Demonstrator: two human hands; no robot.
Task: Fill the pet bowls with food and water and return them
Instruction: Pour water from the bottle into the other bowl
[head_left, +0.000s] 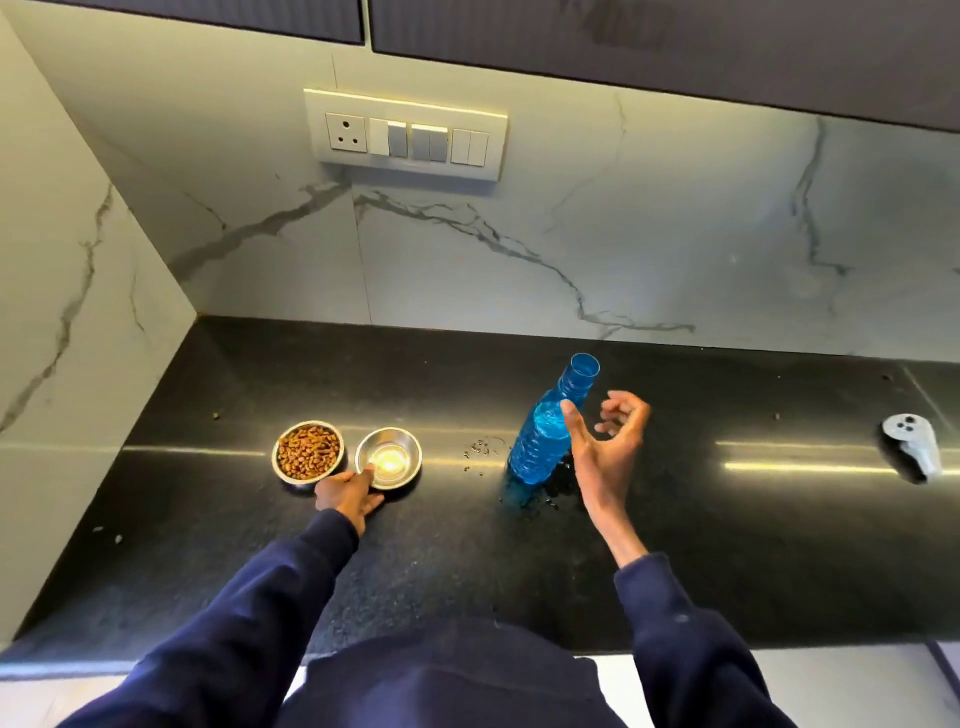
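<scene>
Two small steel bowls stand side by side on the black counter (218, 467). The left bowl (308, 451) is full of brown kibble. The right bowl (388, 457) holds clear water with a bright reflection. My left hand (347, 492) is at the near rims of both bowls, its thumb over the edge of the water bowl. A blue plastic bottle (550, 426) without a cap stands upright to the right. My right hand (605, 441) hovers just right of the bottle, fingers loosely curled, holding nothing.
Water drops (480, 448) and a wet patch lie around the bottle's base. A white controller (911, 441) lies at the far right of the counter. Marble walls close off the back and left, with a switch panel (405, 134) above. Several crumbs dot the counter.
</scene>
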